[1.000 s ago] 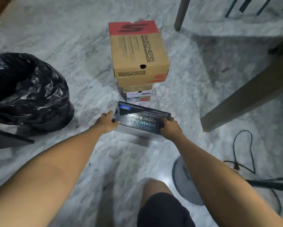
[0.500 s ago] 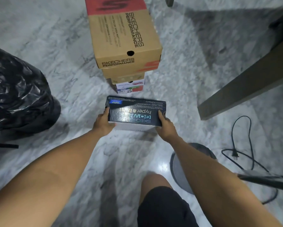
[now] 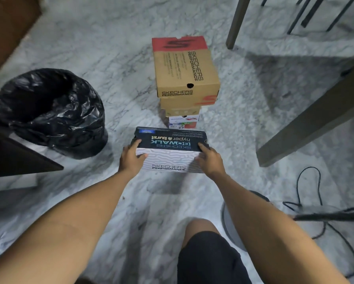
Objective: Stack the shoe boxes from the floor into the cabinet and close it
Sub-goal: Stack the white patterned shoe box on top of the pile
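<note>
A shoe box with a dark lid and white patterned sides (image 3: 169, 154) is held above the marble floor, its shadow below it. My left hand (image 3: 131, 158) grips its left end and my right hand (image 3: 210, 161) grips its right end. Behind it a stack of shoe boxes stands on the floor: a brown box with a red end (image 3: 184, 68) on top, another brown box (image 3: 180, 108) under it and a white box (image 3: 183, 121) at the bottom. A dark panel (image 3: 18, 158) juts in from the left edge; whether it belongs to the cabinet I cannot tell.
A bin lined with a black bag (image 3: 53, 111) stands left of the boxes. Table legs (image 3: 236, 21) and a slanted wooden beam (image 3: 313, 117) are on the right. A black cable (image 3: 309, 203) and a round grey base (image 3: 231, 224) lie near my right knee.
The dark-lidded box has been lifted off the floor and tilted so its white front side shows. Both hands kept their grip on its ends.
</note>
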